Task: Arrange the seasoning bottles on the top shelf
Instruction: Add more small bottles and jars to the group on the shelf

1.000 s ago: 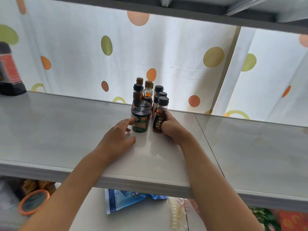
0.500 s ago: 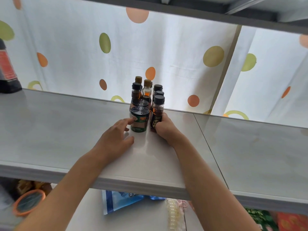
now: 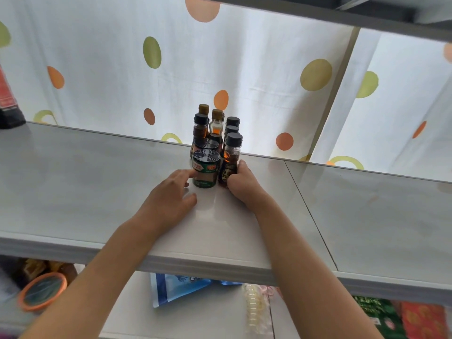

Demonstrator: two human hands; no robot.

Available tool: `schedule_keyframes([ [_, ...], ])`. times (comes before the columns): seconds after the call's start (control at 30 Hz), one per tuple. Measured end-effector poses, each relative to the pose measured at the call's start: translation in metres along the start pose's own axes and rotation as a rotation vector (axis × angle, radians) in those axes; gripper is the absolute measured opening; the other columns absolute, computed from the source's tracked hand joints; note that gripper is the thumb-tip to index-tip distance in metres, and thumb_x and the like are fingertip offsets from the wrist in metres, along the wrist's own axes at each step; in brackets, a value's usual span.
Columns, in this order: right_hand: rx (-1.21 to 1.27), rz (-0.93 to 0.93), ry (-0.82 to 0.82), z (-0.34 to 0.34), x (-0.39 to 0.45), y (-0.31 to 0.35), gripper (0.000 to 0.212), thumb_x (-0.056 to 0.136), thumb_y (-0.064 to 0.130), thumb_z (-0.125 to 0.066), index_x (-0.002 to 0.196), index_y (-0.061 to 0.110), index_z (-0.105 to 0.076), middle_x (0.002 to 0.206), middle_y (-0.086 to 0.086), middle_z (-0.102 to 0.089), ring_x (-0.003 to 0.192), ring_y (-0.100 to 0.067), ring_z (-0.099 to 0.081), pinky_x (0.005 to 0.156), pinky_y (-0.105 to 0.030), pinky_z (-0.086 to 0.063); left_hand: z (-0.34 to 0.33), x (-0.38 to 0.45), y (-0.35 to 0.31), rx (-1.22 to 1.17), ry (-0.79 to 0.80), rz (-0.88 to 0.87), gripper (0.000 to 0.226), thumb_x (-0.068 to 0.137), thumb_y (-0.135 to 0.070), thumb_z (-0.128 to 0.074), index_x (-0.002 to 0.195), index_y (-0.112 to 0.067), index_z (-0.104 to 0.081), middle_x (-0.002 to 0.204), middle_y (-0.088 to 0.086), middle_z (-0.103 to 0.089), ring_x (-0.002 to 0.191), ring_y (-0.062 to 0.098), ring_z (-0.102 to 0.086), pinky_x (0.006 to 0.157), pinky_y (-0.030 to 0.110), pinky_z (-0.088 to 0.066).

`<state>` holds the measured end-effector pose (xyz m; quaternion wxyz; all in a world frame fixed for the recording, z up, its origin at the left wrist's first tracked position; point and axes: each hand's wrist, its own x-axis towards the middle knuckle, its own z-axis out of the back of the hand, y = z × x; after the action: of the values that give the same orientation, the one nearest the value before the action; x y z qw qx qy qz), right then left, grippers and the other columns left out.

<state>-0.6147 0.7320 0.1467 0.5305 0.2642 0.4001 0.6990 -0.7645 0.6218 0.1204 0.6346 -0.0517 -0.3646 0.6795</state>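
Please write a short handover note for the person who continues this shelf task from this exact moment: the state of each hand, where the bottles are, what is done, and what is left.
Left hand: open, fingertips touching the green-label jar.
Right hand: gripping the front dark bottle low on its body.
Position: jar and bottle stand upright, side by side, at the front of a tight seasoning cluster in the middle of the top shelf, close to the dotted curtain.
Done: the bottles are gathered in rows.
Left: probably close up the front pair, then let go. A large dark bottle stands apart at the far left; consider whether it belongs.
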Motion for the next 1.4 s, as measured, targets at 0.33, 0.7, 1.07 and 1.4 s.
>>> schedule_keyframes([
  [0.33,-0.517,0.111,-0.034,0.005,-0.064,-0.015,0.037,0.100,0.020,-0.042,0.132,0.006,-0.053,0.137,-0.013,-0.052,0.128,-0.033,-0.049,0.109,-0.038,-0.037,-0.008,-0.034,-0.032,0.315,0.074,-0.055,0.032,0.099,-0.028,-0.039,0.124,-0.016,-0.055,0.126,0.002,-0.058,0.116,0.020,-0.052,0.103,0.034,-0.038],
  [0.7,-0.813,0.426,-0.101,0.022,-0.168,-0.074,0.051,0.105,0.035,-0.026,0.146,0.012,-0.046,0.155,-0.009,-0.041,0.146,-0.021,-0.034,0.120,-0.035,-0.021,-0.049,-0.122,-0.075,0.402,-0.164,-0.234,0.031,0.091,-0.009,-0.047,0.114,0.000,-0.066,0.113,0.020,-0.068,0.105,0.035,-0.066,0.096,0.043,-0.048],
  [1.07,-0.505,0.701,0.242,0.030,-0.256,-0.214,0.055,0.104,0.032,-0.025,0.157,0.016,-0.024,0.165,0.001,-0.015,0.150,-0.003,-0.002,0.125,-0.034,-0.002,-0.133,-0.289,-0.118,0.407,-0.128,0.014,0.051,0.087,-0.001,-0.046,0.138,0.005,-0.046,0.144,0.020,-0.046,0.135,0.034,-0.042,0.111,0.047,-0.036],
  [1.4,-0.543,0.725,0.745,-0.026,-0.341,-0.285,0.044,0.107,0.026,-0.037,0.150,0.018,-0.041,0.158,0.000,-0.036,0.150,-0.010,-0.023,0.123,-0.025,-0.007,-0.185,-0.453,-0.148,0.393,-0.087,0.515,0.052,0.090,-0.002,-0.056,0.142,-0.001,-0.044,0.147,0.015,-0.044,0.139,0.027,-0.038,0.115,0.030,-0.019],
])
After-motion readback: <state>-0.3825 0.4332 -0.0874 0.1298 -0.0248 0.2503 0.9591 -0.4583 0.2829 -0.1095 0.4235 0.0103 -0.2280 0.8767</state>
